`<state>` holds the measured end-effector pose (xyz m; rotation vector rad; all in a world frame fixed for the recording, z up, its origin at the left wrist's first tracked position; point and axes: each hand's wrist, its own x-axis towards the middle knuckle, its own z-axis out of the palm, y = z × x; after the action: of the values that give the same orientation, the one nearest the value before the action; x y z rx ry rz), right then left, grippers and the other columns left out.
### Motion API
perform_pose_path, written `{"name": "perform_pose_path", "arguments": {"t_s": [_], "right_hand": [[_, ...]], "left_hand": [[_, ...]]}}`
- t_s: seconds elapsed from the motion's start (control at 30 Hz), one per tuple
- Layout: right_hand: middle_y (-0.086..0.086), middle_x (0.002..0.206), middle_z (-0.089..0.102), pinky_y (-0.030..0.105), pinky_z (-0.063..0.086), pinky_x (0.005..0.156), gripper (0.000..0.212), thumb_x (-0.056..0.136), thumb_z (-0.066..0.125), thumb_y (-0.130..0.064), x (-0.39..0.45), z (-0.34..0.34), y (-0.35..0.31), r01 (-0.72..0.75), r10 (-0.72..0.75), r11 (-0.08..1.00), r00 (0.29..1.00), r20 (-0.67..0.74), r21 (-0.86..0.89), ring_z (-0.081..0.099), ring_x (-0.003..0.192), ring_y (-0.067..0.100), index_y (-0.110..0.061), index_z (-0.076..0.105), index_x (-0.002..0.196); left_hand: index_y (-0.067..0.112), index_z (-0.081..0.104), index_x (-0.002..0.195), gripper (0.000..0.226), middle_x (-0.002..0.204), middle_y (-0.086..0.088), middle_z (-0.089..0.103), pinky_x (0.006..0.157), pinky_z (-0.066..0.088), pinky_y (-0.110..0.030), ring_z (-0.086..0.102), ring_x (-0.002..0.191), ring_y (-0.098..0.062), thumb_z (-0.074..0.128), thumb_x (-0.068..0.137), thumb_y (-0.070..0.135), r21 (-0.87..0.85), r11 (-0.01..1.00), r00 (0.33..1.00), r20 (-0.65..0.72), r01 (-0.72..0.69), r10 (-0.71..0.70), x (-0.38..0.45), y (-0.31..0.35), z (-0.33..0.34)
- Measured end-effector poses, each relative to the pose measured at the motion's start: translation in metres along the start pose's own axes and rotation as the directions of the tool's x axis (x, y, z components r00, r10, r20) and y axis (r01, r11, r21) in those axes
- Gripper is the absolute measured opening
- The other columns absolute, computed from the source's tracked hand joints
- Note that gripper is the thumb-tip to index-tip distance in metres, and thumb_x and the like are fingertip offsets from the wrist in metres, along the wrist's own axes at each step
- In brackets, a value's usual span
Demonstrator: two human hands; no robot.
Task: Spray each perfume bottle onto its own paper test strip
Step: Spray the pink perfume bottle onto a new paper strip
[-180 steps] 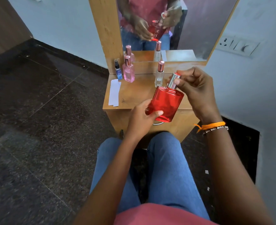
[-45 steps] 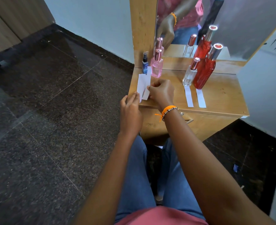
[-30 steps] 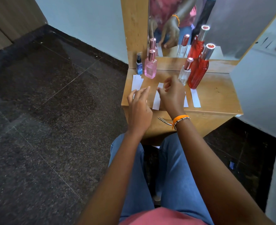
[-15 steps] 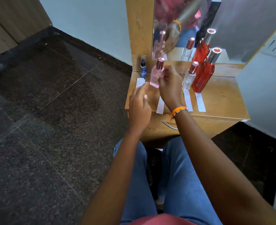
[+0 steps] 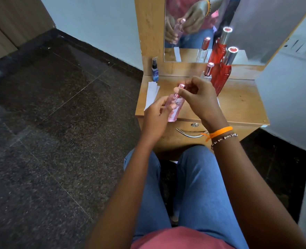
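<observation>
The right hand [image 5: 200, 99] pinches the pink cap [image 5: 181, 86] of the pink bottle [image 5: 174, 108] between thumb and curled fingers; whether the cap is seated or lifted off cannot be told, since the thumb covers the join. The left hand [image 5: 156, 114] wraps around the bottle's body from the left, fingers closed on the glass, and hides much of its left side. The bottle is held tilted slightly, in the air above the near edge of the wooden table [image 5: 238, 106], with part of its printed label showing between the fingers.

Behind the right hand, a clear bottle [image 5: 208, 70] shows only its pink cap and a sliver of glass; the rest is covered by the knuckles. Just right of it stands the tall red bottle [image 5: 220, 78] with a silver cap, its base partly hidden. A thin edge of a paper strip [image 5: 218, 102] peeks out right of the hand; any other strips there are covered.

At the far left of the table stands a small blue bottle [image 5: 155, 71], and near it a stack of strips [image 5: 152, 95], its near end hidden by the left hand. The mirror [image 5: 256, 33] repeats the hands and bottles, blurred. A drawer handle [image 5: 190, 134] is partly covered by the right wrist, which wears an orange thread [image 5: 220, 131] and a bead bracelet [image 5: 224, 138].
</observation>
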<state>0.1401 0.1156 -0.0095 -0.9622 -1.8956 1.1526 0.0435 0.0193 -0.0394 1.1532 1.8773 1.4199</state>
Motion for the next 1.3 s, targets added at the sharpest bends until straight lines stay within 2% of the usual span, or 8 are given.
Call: {"name": "perform_pose_path", "arguments": {"t_s": [0.23,0.47,0.63,0.8,0.9,1.1,1.17,1.3], "right_hand": [[-0.001,0.080,0.068,0.019,0.052,0.081,0.018,0.087,0.062,-0.001,0.025,-0.005,-0.010,-0.040,-0.003,0.963,0.987,0.158,0.268,0.063,0.077,0.004,-0.008,0.067,0.102],[0.014,0.097,0.068,0.005,0.044,0.070,0.029,0.078,0.055,0.013,0.062,0.032,0.021,0.076,-0.042,0.963,0.990,0.134,-0.260,0.059,0.080,0.014,-0.003,0.070,0.097],[0.013,0.103,0.059,0.036,0.050,0.083,0.028,0.079,0.058,0.006,0.065,0.046,0.039,0.123,-0.063,0.903,0.985,0.158,-0.412,0.054,0.085,0.020,-0.004,0.065,0.104],[0.004,0.112,0.059,0.016,0.046,0.082,0.045,0.076,0.047,0.007,0.017,0.025,0.020,0.161,-0.161,0.983,0.987,0.007,-0.083,0.056,0.093,0.006,-0.013,0.055,0.116],[-0.007,0.108,0.058,0.019,0.050,0.084,0.043,0.076,0.055,-0.011,-0.025,0.014,0.015,0.032,-0.087,0.974,0.966,0.244,0.223,0.060,0.095,0.005,-0.028,0.048,0.115],[-0.004,0.103,0.063,0.031,0.053,0.077,0.053,0.078,0.067,0.009,-0.033,-0.006,0.035,-0.022,0.006,0.991,0.993,0.119,0.131,0.063,0.086,0.013,-0.033,0.050,0.107],[-0.009,0.100,0.063,0.029,0.052,0.077,0.058,0.075,0.068,0.010,-0.032,-0.017,0.040,-0.014,0.005,0.996,0.996,0.088,0.092,0.062,0.085,0.007,-0.037,0.050,0.104],[-0.013,0.097,0.064,0.028,0.053,0.076,0.055,0.073,0.070,0.010,-0.033,-0.027,0.041,-0.009,-0.001,0.995,0.996,0.092,0.102,0.061,0.081,0.006,-0.031,0.053,0.105]], "left_hand": [[0.014,0.064,0.109,0.026,0.088,0.004,0.068,0.067,0.053,-0.017,0.065,0.077,-0.005,0.043,0.099,0.026,-0.282,0.943,0.984,0.085,0.176,-0.159,-0.006,-0.003,-0.018],[0.013,0.060,0.115,0.022,0.109,-0.004,0.066,0.078,0.054,-0.023,0.063,0.098,-0.013,0.051,0.095,0.018,-0.321,0.931,0.980,-0.030,0.176,-0.196,-0.006,-0.013,-0.027],[0.017,0.062,0.113,0.025,0.113,-0.005,0.066,0.087,0.054,-0.036,0.061,0.107,-0.020,0.054,0.093,0.028,-0.250,0.953,0.982,-0.030,0.172,-0.185,-0.004,-0.014,-0.031],[0.018,0.064,0.108,0.019,0.108,-0.002,0.067,0.081,0.052,-0.027,0.062,0.101,-0.017,0.056,0.092,0.023,-0.270,0.952,0.984,-0.061,0.146,-0.168,0.000,-0.012,-0.027],[0.020,0.064,0.108,0.018,0.103,0.002,0.067,0.085,0.050,-0.030,0.061,0.097,-0.014,0.056,0.092,0.016,-0.263,0.957,0.992,-0.007,0.122,-0.129,0.003,-0.007,-0.017],[0.014,0.061,0.117,0.025,0.115,-0.002,0.060,0.081,0.051,-0.021,0.063,0.086,-0.012,0.050,0.094,0.016,-0.106,0.992,0.997,-0.010,0.069,-0.070,0.012,0.000,0.009],[0.012,0.060,0.120,0.028,0.120,-0.004,0.055,0.077,0.042,-0.011,0.057,0.088,-0.008,0.045,0.096,0.012,0.143,0.990,0.999,-0.043,-0.012,0.018,0.019,0.002,0.014],[0.014,0.053,0.128,0.038,0.137,-0.009,0.047,0.093,0.044,-0.036,0.051,0.119,-0.025,0.043,0.093,0.002,0.512,0.856,0.996,0.008,-0.078,0.086,0.041,0.000,0.027]]}}
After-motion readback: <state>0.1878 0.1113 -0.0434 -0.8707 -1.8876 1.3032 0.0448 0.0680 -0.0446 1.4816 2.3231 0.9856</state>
